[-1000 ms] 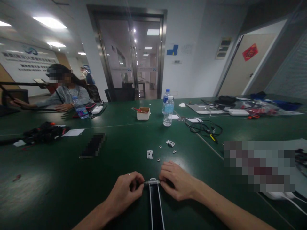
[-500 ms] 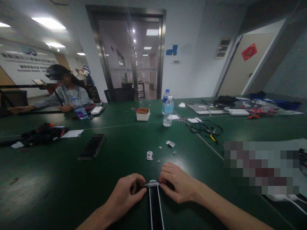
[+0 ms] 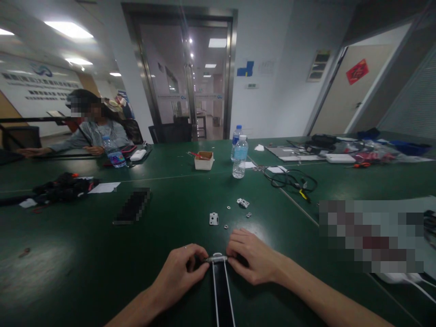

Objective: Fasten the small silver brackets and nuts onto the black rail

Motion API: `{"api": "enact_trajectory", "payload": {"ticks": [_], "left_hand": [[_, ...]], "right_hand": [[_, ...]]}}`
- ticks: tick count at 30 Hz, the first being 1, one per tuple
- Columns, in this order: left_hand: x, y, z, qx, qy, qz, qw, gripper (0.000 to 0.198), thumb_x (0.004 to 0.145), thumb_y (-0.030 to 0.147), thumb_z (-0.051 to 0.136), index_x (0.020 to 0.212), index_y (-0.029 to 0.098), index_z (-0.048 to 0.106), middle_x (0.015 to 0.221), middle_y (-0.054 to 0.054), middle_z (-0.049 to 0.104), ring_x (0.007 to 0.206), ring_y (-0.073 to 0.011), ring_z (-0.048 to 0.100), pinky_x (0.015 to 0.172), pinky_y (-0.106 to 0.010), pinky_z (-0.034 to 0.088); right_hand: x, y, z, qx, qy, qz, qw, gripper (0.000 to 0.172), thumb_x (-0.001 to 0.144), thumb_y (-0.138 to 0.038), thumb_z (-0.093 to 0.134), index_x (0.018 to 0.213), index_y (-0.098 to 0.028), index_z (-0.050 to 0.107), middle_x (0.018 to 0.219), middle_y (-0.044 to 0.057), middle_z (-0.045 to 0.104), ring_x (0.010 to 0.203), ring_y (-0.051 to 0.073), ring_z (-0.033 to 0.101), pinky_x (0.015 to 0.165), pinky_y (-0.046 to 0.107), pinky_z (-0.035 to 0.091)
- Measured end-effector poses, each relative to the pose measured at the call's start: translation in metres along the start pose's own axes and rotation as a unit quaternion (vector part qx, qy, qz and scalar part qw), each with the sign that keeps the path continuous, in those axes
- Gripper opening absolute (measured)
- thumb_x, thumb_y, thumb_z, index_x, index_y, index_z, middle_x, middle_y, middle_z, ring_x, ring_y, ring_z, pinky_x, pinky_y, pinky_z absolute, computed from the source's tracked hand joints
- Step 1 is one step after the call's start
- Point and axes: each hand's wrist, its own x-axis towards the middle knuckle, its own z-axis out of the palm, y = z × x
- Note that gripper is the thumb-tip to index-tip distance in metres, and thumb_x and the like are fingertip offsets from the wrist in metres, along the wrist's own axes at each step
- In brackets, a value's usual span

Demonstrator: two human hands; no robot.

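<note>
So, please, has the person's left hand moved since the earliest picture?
Yes, slightly: judged against the nearer small silver metal bracket with holes, the left hand has shifted a little to the right, mostly at the fingers.

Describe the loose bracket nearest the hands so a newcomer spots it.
On the green table, find the left hand and right hand. Just beyond them lie small metal pieces. The bracket is the squarish one with dark holes, nearer and further left than the other bracket.

The table (image 3: pixel 170 200) was dark green, the strip (image 3: pixel 223 290) black and white-edged, the box (image 3: pixel 203 165) cream, the door sign (image 3: pixel 357 71) red.
</note>
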Motion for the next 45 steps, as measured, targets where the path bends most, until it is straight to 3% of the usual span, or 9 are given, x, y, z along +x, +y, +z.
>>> {"api": "enact_trajectory", "payload": {"ticks": [45], "left_hand": [[-0.0017,0.001,-0.002,0.007,0.0,0.013,1.0,0.016,0.085,0.029,0.059,0.095,0.021,0.068,0.084,0.0,0.064,0.064,-0.0138,0.053,0.061,-0.023,0.043]], "right_hand": [[0.0014,0.0008,-0.0014,0.005,0.001,-0.009,1.0,0.006,0.082,-0.019,0.049,0.076,-0.017,0.052,0.075,0.002,0.053,0.073,0.016,0.045,0.068,0.031,0.033]]}}
